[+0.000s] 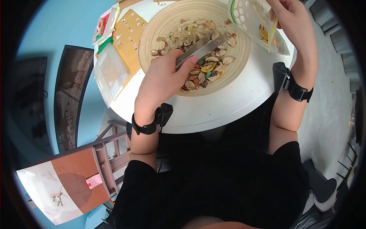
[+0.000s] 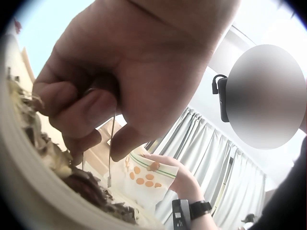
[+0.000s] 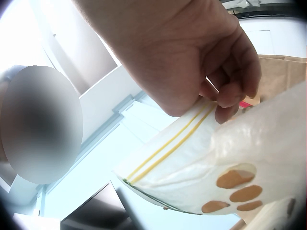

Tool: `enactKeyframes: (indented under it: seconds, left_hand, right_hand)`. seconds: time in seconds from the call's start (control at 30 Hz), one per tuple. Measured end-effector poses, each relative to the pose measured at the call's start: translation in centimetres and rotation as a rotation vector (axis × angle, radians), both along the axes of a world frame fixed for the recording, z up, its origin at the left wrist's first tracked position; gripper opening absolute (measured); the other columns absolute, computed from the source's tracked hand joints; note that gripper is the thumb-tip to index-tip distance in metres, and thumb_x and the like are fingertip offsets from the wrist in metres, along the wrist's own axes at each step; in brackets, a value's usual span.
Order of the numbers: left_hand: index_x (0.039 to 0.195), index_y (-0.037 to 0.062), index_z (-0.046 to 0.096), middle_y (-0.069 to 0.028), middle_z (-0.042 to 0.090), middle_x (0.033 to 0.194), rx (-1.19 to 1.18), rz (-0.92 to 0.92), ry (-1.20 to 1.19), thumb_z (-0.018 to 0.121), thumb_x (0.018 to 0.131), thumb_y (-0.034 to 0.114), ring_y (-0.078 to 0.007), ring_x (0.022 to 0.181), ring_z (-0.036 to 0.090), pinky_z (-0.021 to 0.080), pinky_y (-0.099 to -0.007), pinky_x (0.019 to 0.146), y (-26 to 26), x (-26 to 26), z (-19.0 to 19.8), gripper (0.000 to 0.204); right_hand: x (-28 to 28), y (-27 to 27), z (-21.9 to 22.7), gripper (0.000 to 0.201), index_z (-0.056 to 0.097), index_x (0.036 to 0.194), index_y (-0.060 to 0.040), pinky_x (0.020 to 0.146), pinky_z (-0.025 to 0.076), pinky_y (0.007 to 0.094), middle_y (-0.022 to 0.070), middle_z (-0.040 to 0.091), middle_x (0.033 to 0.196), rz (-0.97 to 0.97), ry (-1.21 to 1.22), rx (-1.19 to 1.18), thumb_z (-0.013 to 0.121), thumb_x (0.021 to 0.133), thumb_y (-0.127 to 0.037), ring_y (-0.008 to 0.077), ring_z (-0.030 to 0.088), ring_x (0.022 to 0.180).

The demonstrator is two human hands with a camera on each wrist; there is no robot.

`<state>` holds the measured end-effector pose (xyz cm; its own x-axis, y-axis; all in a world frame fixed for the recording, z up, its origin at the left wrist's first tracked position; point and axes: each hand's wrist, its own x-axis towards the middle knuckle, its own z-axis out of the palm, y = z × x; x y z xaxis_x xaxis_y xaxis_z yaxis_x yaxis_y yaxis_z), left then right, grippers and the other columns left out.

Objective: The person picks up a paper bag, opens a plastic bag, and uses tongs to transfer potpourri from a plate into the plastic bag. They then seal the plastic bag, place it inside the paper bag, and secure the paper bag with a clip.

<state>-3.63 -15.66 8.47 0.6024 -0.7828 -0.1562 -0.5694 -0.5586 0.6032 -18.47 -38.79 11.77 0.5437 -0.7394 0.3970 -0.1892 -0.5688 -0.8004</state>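
Note:
In the head view my left hand point(image 1: 162, 78) grips a pair of flat metal tongs point(image 1: 202, 50), thumb on the near arm. The tips of the tongs lie over a heap of dried petals, pods and leaves point(image 1: 211, 61) in a wide, pale round wooden bowl point(image 1: 243, 49). At the upper right my right hand point(image 1: 296, 19) pinches the rim of a clear zip bag point(image 1: 249, 19), whose mouth stands apart. White oval spots mark the bag, and some yellow pieces show inside it. In the right wrist view the fingers hold the bag by its yellow-lined edge point(image 3: 168, 146).
The bowl stands on a round white table point(image 1: 190, 122). Left of it lie a brown kraft sheet point(image 1: 129, 32) with small stickers, a clear plastic bag point(image 1: 110, 70) and a red-and-white box point(image 1: 105, 26). A chair-like frame point(image 1: 112, 162) stands at the lower left, beside the table.

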Motion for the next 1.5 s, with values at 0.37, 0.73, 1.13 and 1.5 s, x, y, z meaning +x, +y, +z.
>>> enactKeyframes:
  seconds: [0.37,0.73,1.13,1.5]
  left_hand:
    - [0.100,-0.0024,0.068,-0.0175,0.062,0.064,-0.037,-0.116,-0.243,0.071,0.096,0.033,-0.0297,0.055,0.058,0.044,-0.0374,0.056,-0.1,-1.7,-0.6,0.036]
    - [0.098,-0.0033,0.068,-0.0185,0.061,0.064,-0.078,-0.128,-0.230,0.072,0.095,0.028,-0.0290,0.054,0.056,0.043,-0.0365,0.054,0.3,-1.3,-0.5,0.032]
    - [0.091,-0.0026,0.067,-0.0069,0.054,0.059,-0.253,0.022,-0.130,0.074,0.096,0.023,-0.0124,0.052,0.045,0.036,-0.0279,0.050,2.0,-0.2,2.7,0.027]
    - [0.097,-0.0044,0.068,-0.0041,0.060,0.061,-0.433,0.080,-0.124,0.076,0.094,0.023,-0.0053,0.056,0.045,0.034,-0.0254,0.050,2.5,0.9,1.6,0.029]
  right_hand:
    - [0.5,0.1,-0.1,0.029,0.073,0.088,0.0046,0.052,0.043,0.0257,0.0017,0.062,0.063,-0.036,0.052,0.001,0.060,0.101,-0.018,0.0078,0.056,0.055]
    - [0.4,-0.2,-0.2,0.029,0.071,0.087,0.0055,0.051,0.044,0.0264,0.0019,0.061,0.063,-0.041,0.060,-0.006,0.060,0.100,-0.019,0.0084,0.056,0.056]
    - [0.3,0.6,0.4,0.030,0.072,0.092,0.0073,0.052,0.043,0.0280,0.0030,0.061,0.063,-0.042,0.095,-0.042,0.061,0.100,-0.020,0.0091,0.056,0.056]
    - [1.2,1.7,-0.2,0.029,0.072,0.095,0.0062,0.053,0.042,0.0255,-0.0001,0.062,0.067,-0.030,0.012,0.029,0.060,0.101,-0.019,0.0074,0.056,0.059]
